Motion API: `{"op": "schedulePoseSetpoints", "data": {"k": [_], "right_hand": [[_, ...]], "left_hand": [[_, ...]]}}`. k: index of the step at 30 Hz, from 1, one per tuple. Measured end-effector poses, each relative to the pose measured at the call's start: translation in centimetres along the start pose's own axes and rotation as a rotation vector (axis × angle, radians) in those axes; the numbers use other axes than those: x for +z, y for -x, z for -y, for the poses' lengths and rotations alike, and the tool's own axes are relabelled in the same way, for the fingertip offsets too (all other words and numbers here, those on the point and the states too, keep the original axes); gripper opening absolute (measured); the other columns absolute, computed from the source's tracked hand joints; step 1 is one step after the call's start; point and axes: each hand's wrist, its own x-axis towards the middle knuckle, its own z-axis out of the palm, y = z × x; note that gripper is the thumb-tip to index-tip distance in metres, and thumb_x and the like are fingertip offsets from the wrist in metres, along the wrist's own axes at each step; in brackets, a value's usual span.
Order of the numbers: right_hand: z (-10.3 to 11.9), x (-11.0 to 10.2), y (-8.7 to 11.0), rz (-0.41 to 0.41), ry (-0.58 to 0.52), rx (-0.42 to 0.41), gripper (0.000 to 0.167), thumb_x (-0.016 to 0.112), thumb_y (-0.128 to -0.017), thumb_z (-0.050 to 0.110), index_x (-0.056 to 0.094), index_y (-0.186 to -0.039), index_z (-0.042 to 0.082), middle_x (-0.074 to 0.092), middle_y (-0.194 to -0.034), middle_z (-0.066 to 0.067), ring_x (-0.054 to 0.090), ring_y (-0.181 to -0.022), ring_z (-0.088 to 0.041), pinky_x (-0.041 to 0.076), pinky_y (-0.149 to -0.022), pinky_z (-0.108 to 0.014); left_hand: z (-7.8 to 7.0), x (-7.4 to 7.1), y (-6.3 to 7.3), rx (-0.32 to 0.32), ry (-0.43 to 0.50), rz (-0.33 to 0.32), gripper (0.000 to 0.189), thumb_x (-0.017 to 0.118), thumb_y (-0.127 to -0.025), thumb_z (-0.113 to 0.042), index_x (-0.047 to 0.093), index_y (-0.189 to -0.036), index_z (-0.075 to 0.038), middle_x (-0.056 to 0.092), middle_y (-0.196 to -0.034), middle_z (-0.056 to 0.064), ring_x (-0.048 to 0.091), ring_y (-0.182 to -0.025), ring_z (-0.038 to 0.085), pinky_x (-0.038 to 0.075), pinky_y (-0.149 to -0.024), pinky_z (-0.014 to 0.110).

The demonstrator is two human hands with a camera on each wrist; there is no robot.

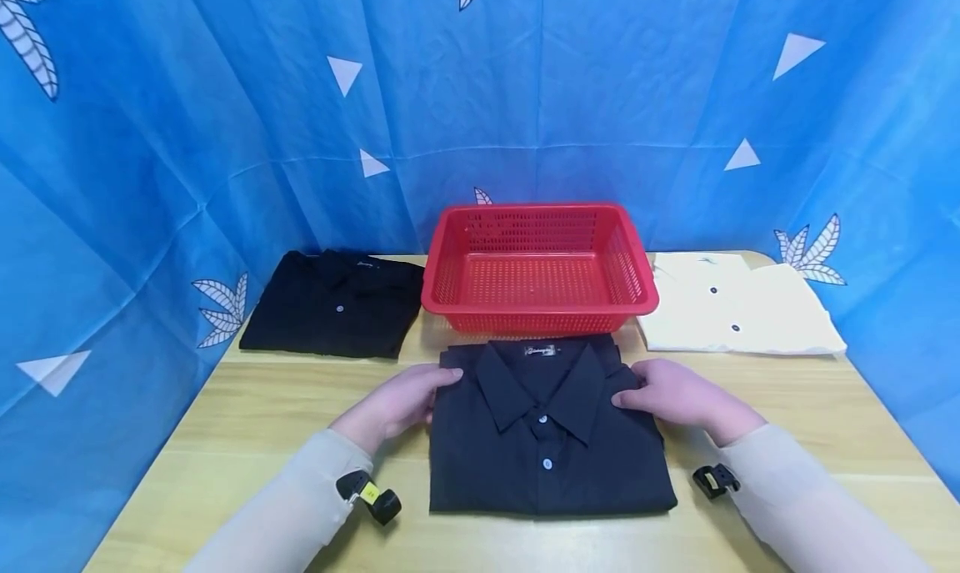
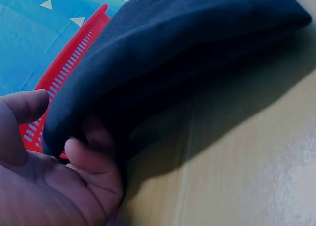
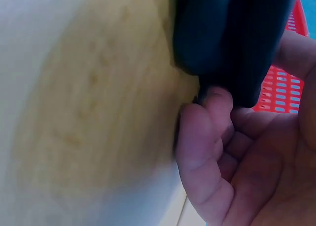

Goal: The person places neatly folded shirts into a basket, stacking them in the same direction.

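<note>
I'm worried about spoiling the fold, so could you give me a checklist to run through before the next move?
1. Left hand placed: ok, gripping the left edge of the front shirt, thumb on top.
2. Right hand placed: ok, gripping the opposite edge, thumb on top.
3. Fold intact: ok from above, with the collar toward the red basket and two buttons facing up.
4. Basket upright: ok, opening facing up.
5. Front shirt apart from the folded black shirt: ok, bare table shows between them.
6. Grip firm enough: cannot tell from still pictures.
</note>
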Motion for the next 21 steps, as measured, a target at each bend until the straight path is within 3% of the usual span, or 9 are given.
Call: {"op": "schedulePoseSetpoints", "data": {"k": [3, 6, 10, 14, 17, 21], "right_hand": [[0.0, 0.3, -0.2, 0.003, -0.009, -0.011, 0.028, 0.074, -0.089, 0.035, 0.066, -0.096, 0.009, 0.065, -0.079, 0.0, 0.059, -0.072, -0.019, 0.049, -0.07, -0.036], [-0.1, 0.5, -0.4, 0.008, -0.04, -0.042, 0.029, 0.075, -0.088, 0.033, 0.066, -0.1, 0.007, 0.066, -0.082, -0.001, 0.061, -0.076, -0.019, 0.05, -0.073, -0.038], [-0.2, 0.6, -0.2, 0.014, -0.135, -0.093, 0.037, 0.074, -0.09, 0.029, 0.063, -0.115, 0.004, 0.069, -0.094, -0.002, 0.065, -0.087, -0.018, 0.052, -0.084, -0.041], [-0.5, 0.4, 0.2, 0.054, -0.311, -0.152, 0.045, 0.07, -0.095, 0.023, 0.052, -0.13, 0.0, 0.069, -0.11, -0.007, 0.067, -0.1, -0.023, 0.05, -0.093, -0.042], [-0.8, 0.4, 0.5, 0.112, -0.483, -0.168, 0.049, 0.066, -0.098, 0.018, 0.042, -0.134, -0.004, 0.065, -0.12, -0.016, 0.066, -0.107, -0.029, 0.052, -0.095, -0.041], [-1.1, 0.9, 0.7, 0.189, -0.761, -0.136, 0.054, 0.059, -0.101, 0.013, 0.026, -0.14, -0.004, 0.058, -0.13, -0.021, 0.063, -0.115, -0.032, 0.053, -0.096, -0.04]], "left_hand": [[0.1, 0.0, 0.1, 0.01, -0.01, 0.003, 0.038, 0.056, -0.103, -0.031, 0.06, -0.121, 0.003, 0.071, -0.094, 0.005, 0.065, -0.08, 0.017, 0.052, -0.07, 0.029], [0.2, 0.1, 0.2, 0.027, -0.018, 0.024, 0.043, 0.057, -0.103, -0.031, 0.059, -0.128, 0.004, 0.072, -0.107, 0.008, 0.068, -0.093, 0.02, 0.054, -0.085, 0.034], [0.1, 0.3, 0.2, 0.072, -0.045, 0.079, 0.05, 0.059, -0.103, -0.03, 0.052, -0.142, 0.001, 0.065, -0.13, 0.011, 0.06, -0.12, 0.023, 0.041, -0.109, 0.042], [0.2, 0.4, 0.2, 0.111, -0.05, 0.131, 0.055, 0.058, -0.103, -0.026, 0.043, -0.151, -0.004, 0.057, -0.142, 0.011, 0.052, -0.131, 0.025, 0.032, -0.116, 0.045], [0.2, 0.4, 0.3, 0.131, -0.041, 0.154, 0.056, 0.056, -0.104, -0.024, 0.037, -0.154, -0.008, 0.051, -0.147, 0.009, 0.048, -0.134, 0.024, 0.032, -0.116, 0.043], [0.2, 0.4, 0.6, 0.135, 0.056, 0.189, 0.058, 0.053, -0.105, -0.02, 0.03, -0.157, -0.011, 0.051, -0.147, 0.01, 0.053, -0.13, 0.023, 0.039, -0.111, 0.041]]}}
